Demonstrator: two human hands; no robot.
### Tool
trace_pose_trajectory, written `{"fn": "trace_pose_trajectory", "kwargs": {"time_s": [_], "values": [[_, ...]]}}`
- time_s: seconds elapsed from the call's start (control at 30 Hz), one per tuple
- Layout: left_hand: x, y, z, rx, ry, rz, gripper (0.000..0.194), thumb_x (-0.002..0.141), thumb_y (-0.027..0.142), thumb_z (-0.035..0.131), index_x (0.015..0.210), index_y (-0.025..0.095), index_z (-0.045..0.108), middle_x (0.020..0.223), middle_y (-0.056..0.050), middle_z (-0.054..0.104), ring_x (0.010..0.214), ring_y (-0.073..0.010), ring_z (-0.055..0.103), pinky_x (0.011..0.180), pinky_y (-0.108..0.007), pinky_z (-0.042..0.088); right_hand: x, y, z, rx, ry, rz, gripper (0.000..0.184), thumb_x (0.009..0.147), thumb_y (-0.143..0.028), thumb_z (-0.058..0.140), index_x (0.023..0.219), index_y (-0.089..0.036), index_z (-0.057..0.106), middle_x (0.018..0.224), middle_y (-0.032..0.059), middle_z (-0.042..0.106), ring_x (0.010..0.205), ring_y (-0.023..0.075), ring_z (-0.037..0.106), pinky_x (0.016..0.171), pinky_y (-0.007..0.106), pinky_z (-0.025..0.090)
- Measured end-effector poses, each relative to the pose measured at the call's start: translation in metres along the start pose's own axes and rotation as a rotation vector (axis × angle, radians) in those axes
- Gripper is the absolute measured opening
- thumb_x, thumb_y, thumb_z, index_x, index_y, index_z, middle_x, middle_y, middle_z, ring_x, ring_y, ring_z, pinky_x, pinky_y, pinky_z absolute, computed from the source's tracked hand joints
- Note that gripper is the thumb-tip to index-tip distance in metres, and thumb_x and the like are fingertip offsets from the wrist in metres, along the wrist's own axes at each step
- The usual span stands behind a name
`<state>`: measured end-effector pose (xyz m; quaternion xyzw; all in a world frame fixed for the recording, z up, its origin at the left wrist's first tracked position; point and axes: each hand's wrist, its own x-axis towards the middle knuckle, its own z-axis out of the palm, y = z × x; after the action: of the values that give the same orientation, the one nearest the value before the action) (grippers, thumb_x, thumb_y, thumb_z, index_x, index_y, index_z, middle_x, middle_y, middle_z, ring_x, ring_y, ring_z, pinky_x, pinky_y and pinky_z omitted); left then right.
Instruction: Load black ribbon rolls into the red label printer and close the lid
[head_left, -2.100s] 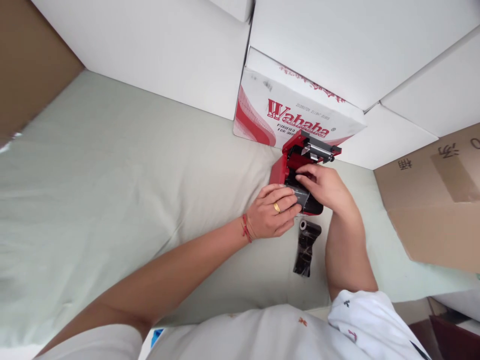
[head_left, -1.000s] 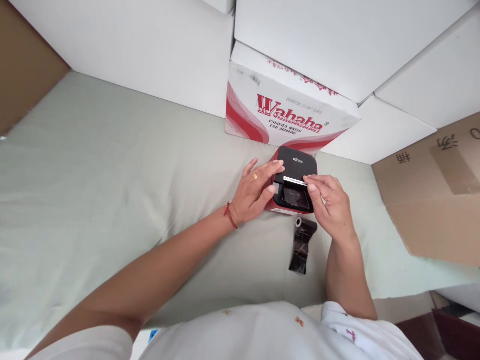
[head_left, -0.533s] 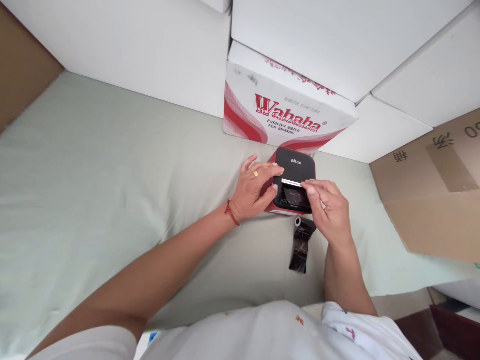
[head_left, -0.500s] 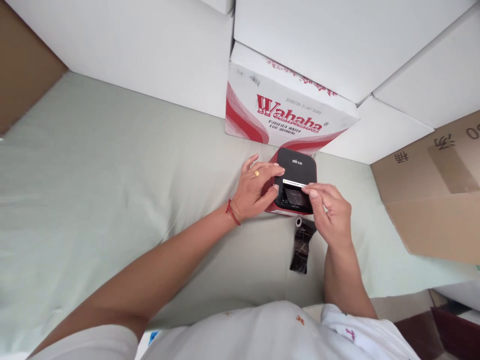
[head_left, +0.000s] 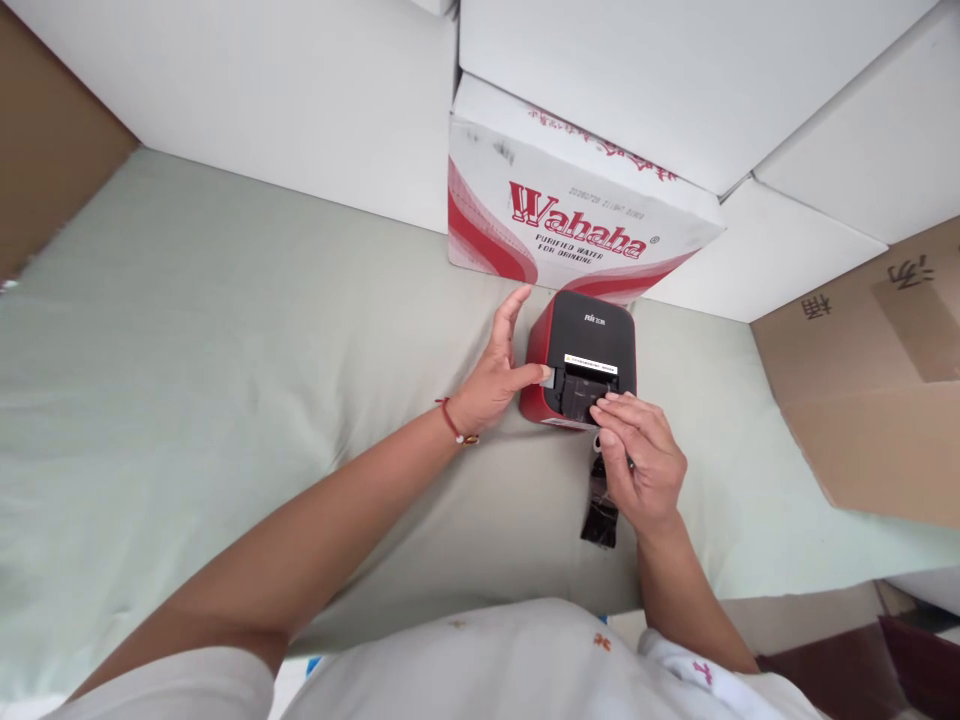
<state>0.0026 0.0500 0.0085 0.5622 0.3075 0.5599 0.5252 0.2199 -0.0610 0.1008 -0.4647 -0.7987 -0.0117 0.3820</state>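
A small label printer [head_left: 581,328] with a black top and red sides stands on the pale green cloth. Dark, shiny film [head_left: 579,393] lies over its front opening, below a white warning strip [head_left: 591,364]. My left hand [head_left: 501,370] is at the printer's left side, fingers spread, thumb tip on a grey tab [head_left: 550,378]. At the front opening, my right hand [head_left: 643,455] has its fingers pressed together on the film's right part, thumb just below; the grip is partly hidden. Another black film strip [head_left: 600,520] with a small roll end lies in front of the printer, partly covered by my right hand.
A white and red Wahaha water carton [head_left: 577,225] stands right behind the printer. Large white boxes [head_left: 300,110] line the back. A brown carton [head_left: 877,400] is at the right and another brown box [head_left: 52,120] at the far left.
My left fingers have lifted off the printer's top and spread, the thumb staying at the side tab. My right hand has moved slightly left and down, onto the film at the opening.
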Motion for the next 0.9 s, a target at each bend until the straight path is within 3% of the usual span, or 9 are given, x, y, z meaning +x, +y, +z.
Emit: {"fn": "trace_pose_trajectory", "kwargs": {"time_s": [0.2, 0.3, 0.4, 0.5, 0.6, 0.7, 0.8, 0.9], "values": [[0.0, -0.005, -0.005, -0.036, -0.069, -0.013, 0.106, 0.095, 0.057, 0.086, 0.181, 0.041, 0.027, 0.201, -0.007, 0.019, 0.19, -0.035, 0.009, 0.155, -0.062, 0.015, 0.013, 0.002, -0.012, 0.152, -0.046, -0.018, 0.026, 0.111, -0.022, 0.069, 0.121, -0.032, 0.091, 0.112, 0.0072, 0.091, 0.11, 0.0285, 0.087, 0.1, 0.053, 0.073], [0.002, -0.009, -0.004, -0.086, -0.097, -0.055, 0.107, 0.093, 0.063, 0.089, 0.179, 0.04, 0.031, 0.198, -0.009, 0.026, 0.189, -0.0358, 0.015, 0.155, -0.063, 0.018, 0.036, 0.01, -0.027, 0.219, -0.153, 0.103, 0.028, 0.116, -0.032, 0.064, 0.106, -0.031, 0.09, 0.106, 0.0063, 0.09, 0.101, 0.0262, 0.087, 0.092, 0.047, 0.072], [0.002, -0.011, -0.003, -0.143, -0.121, -0.074, 0.102, 0.091, 0.064, 0.09, 0.174, 0.038, 0.038, 0.194, -0.01, 0.036, 0.186, -0.0343, 0.027, 0.154, -0.059, 0.024, 0.069, 0.023, -0.035, 0.143, -0.279, 0.213, 0.03, 0.117, -0.04, 0.063, 0.105, -0.029, 0.089, 0.111, 0.0066, 0.089, 0.103, 0.0246, 0.085, 0.094, 0.043, 0.069], [0.001, -0.009, -0.002, -0.179, -0.116, -0.078, 0.094, 0.092, 0.058, 0.09, 0.17, 0.035, 0.043, 0.189, -0.012, 0.043, 0.181, -0.0341, 0.037, 0.152, -0.057, 0.031, 0.104, 0.031, -0.024, -0.1, -0.544, 0.206, 0.026, 0.114, -0.035, 0.064, 0.118, -0.027, 0.088, 0.127, 0.008, 0.088, 0.113, 0.0285, 0.084, 0.099, 0.044, 0.066], [0.0, -0.006, -0.001, -0.181, -0.102, -0.09, 0.09, 0.092, 0.048, 0.089, 0.169, 0.033, 0.046, 0.185, -0.012, 0.047, 0.178, -0.0355, 0.041, 0.151, -0.058, 0.031, 0.132, 0.027, -0.002, -0.436, -0.817, 0.234, 0.033, 0.112, -0.024, 0.06, 0.135, -0.025, 0.084, 0.145, 0.0115, 0.083, 0.124, 0.0347, 0.081, 0.095, 0.045, 0.062], [-0.001, -0.002, 0.0, -0.174, -0.101, -0.102, 0.086, 0.092, 0.042, 0.087, 0.168, 0.032, 0.047, 0.184, -0.011, 0.048, 0.178, -0.0369, 0.039, 0.151, -0.058, 0.028, 0.151, 0.015, 0.017, -0.623, -1.006, 0.261, 0.04, 0.11, -0.02, 0.061, 0.145, -0.022, 0.079, 0.146, 0.0154, 0.081, 0.127, 0.0385, 0.079, 0.088, 0.043, 0.057], [-0.002, 0.0, 0.001, -0.168, -0.095, -0.105, 0.084, 0.093, 0.04, 0.085, 0.168, 0.031, 0.047, 0.184, -0.012, 0.049, 0.177, -0.0378, 0.04, 0.151, -0.059, 0.028, 0.16, 0.009, 0.025, -0.665, -1.091, 0.275, 0.04, 0.107, -0.02, 0.066, 0.145, -0.021, 0.078, 0.145, 0.0165, 0.08, 0.128, 0.0388, 0.077, 0.085, 0.041, 0.053], [-0.002, 0.0, 0.003, -0.182, -0.09, -0.104, 0.085, 0.093, 0.042, 0.086, 0.167, 0.031, 0.047, 0.181, -0.012, 0.052, 0.174, -0.0387, 0.044, 0.149, -0.06, 0.032, 0.157, 0.01, 0.023, -0.657, -1.051, 0.31, 0.036, 0.107, -0.023, 0.067, 0.141, -0.02, 0.078, 0.146, 0.0173, 0.079, 0.127, 0.0378, 0.077, 0.084, 0.04, 0.051]]}}
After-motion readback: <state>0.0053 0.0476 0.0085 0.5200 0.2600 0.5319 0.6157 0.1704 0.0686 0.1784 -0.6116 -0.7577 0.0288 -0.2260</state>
